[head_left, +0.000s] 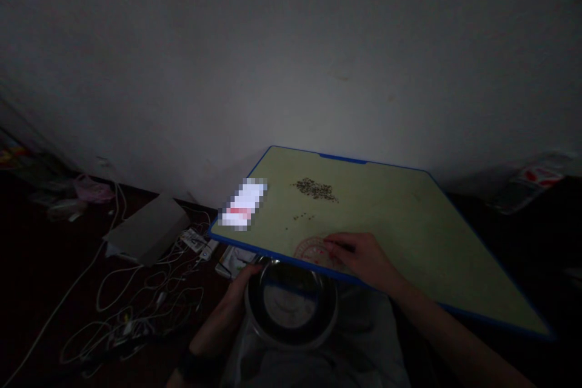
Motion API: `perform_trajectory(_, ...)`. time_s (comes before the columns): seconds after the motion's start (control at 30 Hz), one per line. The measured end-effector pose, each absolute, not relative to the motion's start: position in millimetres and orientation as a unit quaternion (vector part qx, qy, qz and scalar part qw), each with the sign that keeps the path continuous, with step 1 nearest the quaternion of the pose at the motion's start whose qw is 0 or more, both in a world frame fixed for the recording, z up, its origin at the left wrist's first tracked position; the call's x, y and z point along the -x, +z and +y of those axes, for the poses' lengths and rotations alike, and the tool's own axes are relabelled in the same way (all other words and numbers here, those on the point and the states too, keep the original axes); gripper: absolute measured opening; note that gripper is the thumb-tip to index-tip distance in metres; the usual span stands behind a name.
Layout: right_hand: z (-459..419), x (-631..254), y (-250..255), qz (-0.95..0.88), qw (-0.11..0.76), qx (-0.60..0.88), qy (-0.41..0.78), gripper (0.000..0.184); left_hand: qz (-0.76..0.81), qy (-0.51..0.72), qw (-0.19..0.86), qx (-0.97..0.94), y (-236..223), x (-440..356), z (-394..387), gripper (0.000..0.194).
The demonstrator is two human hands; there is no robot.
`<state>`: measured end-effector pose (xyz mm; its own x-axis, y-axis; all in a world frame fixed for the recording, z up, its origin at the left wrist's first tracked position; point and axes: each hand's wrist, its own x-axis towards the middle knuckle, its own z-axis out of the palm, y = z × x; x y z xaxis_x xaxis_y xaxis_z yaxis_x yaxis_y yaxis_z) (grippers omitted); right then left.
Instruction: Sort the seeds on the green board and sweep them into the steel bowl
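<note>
My left hand grips the left rim of a shiny metal bowl, which sits over my lap just below the near edge of a pale green folding tabletop with a blue border. My right hand rests low over that near edge, its thumb and forefinger brought together beside a round red-patterned shape. Whether this is a print or a separate piece is unclear, and anything between the fingertips is too small to make out. Farther back lies a patch of small dark grains, with several strays nearer me.
A lit phone, its screen blurred out, lies at the tabletop's left edge. On the dark floor to the left are a grey box, a power strip and tangled white cables. A pale wall rises behind.
</note>
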<state>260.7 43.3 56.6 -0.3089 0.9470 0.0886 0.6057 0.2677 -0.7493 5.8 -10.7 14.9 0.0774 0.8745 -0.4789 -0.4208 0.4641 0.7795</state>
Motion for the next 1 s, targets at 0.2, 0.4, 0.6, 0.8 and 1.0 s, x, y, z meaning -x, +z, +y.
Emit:
perform_trajectory(0.2,51.6,-266.4,58.0,-0.717,0.298,0.526,0.347,0.028,0.498,0.471,0.698,-0.207,17.2,-9.1,-9.5,0.013)
perform_trajectory(0.4,95.1,-290.1,61.0,-0.664,0.353,0.588,0.299,0.028,0.491,0.449,0.727,-0.169,-6.5,-5.2,-0.5,0.020)
perform_trajectory(0.6,118.7,-299.5,57.3,-0.651,0.323,0.633,0.267,0.022,0.518,0.452,0.707,-0.167,-25.5,6.2,4.7,0.018)
perform_trajectory(0.8,107.7,-288.1,56.4,-0.685,0.291,0.611,0.269,0.022,0.537,0.454,0.695,-0.149,-19.5,4.4,7.4,0.020)
perform_trajectory(1.0,100.8,-277.7,54.0,-0.703,0.277,0.591,0.284,0.023,0.537,0.453,0.695,-0.153,-12.4,3.8,8.7,0.020)
